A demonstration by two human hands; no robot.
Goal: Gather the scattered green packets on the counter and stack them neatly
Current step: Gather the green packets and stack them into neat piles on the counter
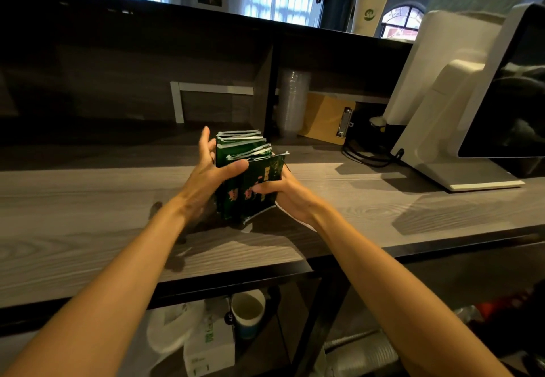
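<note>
The green packets [259, 181] sit bunched in one bundle between your two grips, over the middle of the surface [368, 202]. You cannot tell whether the bundle's lower corner touches the wood or hangs just above it. The packets stand on edge, long sides roughly upright and leaning a little right, printed faces toward you, so the bundle's thickness runs near to far.

Your left grip [211, 170] clasps the left side, thumb across the near face and fingers reaching round the far packets. Your right grip [284, 196] pinches the lower right corner, thumb in front. Both are equally close, and the left one seems to carry most of the bundle.

The nearest packet juts out to the right and the white sealed top edges fan unevenly. Squaring them likely calls for pressing right to left, then tapping down.

The packets look like thin, glossy, slippery pouches. The surface is pale grained wood. Far right stand a clipboard [324, 117], stacked clear cups [293, 102] and a white screen stand [442, 128].
</note>
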